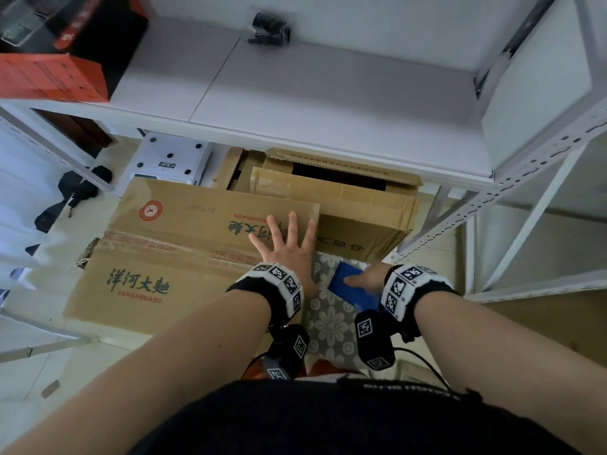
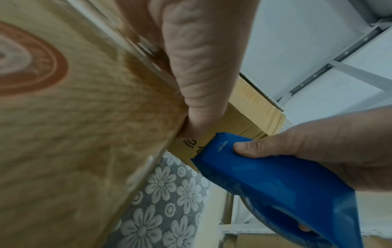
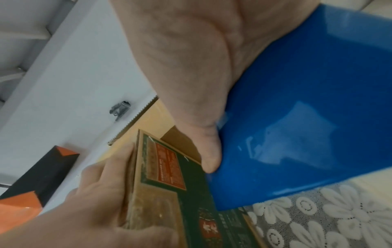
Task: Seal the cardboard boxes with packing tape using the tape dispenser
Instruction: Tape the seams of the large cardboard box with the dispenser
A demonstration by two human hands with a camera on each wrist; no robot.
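Observation:
A large brown cardboard box (image 1: 170,257) printed "YANGHEDAQU" lies on the floor, an old tape strip running along its top seam. My left hand (image 1: 285,247) lies flat on its right end with the fingers spread; in the left wrist view the thumb (image 2: 201,67) reaches over the box's edge (image 2: 74,117). Just right of that end, my right hand (image 1: 374,277) grips a blue tape dispenser (image 1: 361,297), thumb on its top plate (image 2: 265,181). The dispenser (image 3: 297,117) hangs beside the box's printed side (image 3: 169,193). I cannot see any tape pulled out.
A second cardboard box (image 1: 361,224) with open flaps stands behind, under a white metal shelf (image 1: 328,110). A grey floral cloth (image 1: 328,320) lies below the dispenser. A red-and-black box (image 1: 49,73) sits on the shelf, a white device (image 1: 170,159) on the floor.

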